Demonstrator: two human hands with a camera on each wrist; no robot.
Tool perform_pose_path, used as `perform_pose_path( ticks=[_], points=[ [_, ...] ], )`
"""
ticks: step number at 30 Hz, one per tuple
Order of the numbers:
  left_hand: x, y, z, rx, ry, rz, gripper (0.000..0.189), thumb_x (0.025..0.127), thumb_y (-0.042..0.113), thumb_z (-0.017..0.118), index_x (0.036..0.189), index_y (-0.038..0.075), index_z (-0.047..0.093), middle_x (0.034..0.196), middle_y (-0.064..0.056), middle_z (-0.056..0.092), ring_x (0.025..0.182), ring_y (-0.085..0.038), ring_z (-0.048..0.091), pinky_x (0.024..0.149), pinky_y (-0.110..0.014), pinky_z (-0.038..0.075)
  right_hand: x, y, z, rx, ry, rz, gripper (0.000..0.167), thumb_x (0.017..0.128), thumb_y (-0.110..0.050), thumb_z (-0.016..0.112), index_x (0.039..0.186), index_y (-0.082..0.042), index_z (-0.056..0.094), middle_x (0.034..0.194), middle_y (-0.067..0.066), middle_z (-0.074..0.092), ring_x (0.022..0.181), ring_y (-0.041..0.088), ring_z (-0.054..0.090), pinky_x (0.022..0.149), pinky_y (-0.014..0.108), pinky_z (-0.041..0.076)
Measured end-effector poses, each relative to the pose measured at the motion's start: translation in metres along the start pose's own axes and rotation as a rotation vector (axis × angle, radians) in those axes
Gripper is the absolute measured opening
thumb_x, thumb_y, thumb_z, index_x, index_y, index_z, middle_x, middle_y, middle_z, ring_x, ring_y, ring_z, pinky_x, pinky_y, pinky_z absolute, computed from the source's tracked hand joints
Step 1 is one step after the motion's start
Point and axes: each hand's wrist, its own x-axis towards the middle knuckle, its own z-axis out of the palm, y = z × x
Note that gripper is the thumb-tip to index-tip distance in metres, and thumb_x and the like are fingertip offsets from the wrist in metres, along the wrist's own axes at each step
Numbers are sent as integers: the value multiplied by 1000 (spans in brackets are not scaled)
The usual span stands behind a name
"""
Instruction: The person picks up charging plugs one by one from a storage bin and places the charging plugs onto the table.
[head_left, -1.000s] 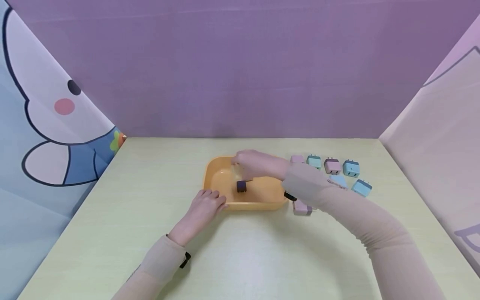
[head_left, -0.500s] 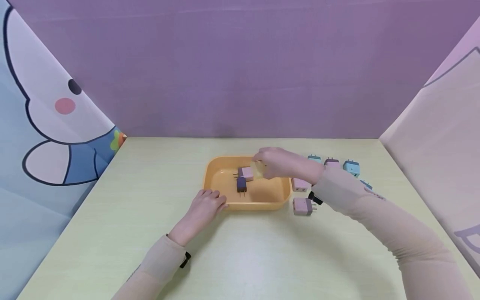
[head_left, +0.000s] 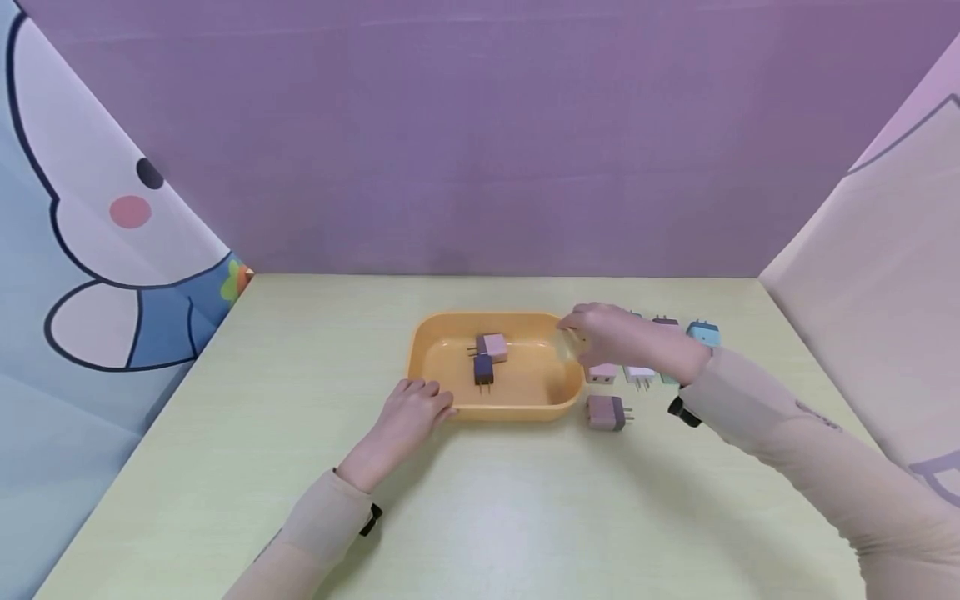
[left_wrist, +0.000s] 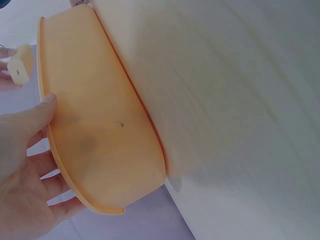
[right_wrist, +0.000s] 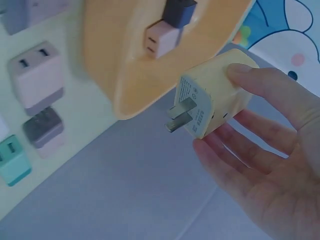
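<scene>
My left hand (head_left: 414,417) grips the near left rim of a shallow orange plastic tray (head_left: 517,412), thumb against the outer wall in the left wrist view. In my right hand (head_left: 615,333), above the tray's right end, is a pale yellow wall charger (right_wrist: 217,92), pinched between thumb and fingers. Its two metal prongs (right_wrist: 181,114) point away from the palm. Inside the tray lie a dark navy charger (head_left: 483,368) and a pink-and-purple charger (head_left: 495,346), close together.
Right of the tray are several more chargers: a pink-and-purple one (head_left: 605,413) near the front, a pink one (head_left: 602,373), a white one (head_left: 639,375) and a blue one (head_left: 703,333) farther back. My right arm hides part of this group. A purple cloth wall (head_left: 480,150) stands behind the table.
My right hand has moved right, from over the tray's middle to its right end, carrying the yellow charger. The pink-and-purple charger in the tray has come into view. My left hand stays put.
</scene>
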Motion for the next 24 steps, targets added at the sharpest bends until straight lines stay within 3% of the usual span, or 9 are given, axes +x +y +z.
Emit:
perform_pose_path(
  ticks=[12,24],
  points=[
    [0,0,1,5,-10,-9,13,81,24,63,76,11,60,68,0,53,61,-17,44,66,-34,39,-21,26,14,-14,23,45,43,65,-2,73,105,3,59,78,4,55,67,15,48,56,25,43],
    [1,0,0,1,-21,-16,14,81,25,62,76,11,60,67,0,52,61,-17,44,66,-34,39,-42,49,27,-52,60,65,38,61,4,71,98,6,61,77,7,58,62,14,51,53,24,45]
  ],
)
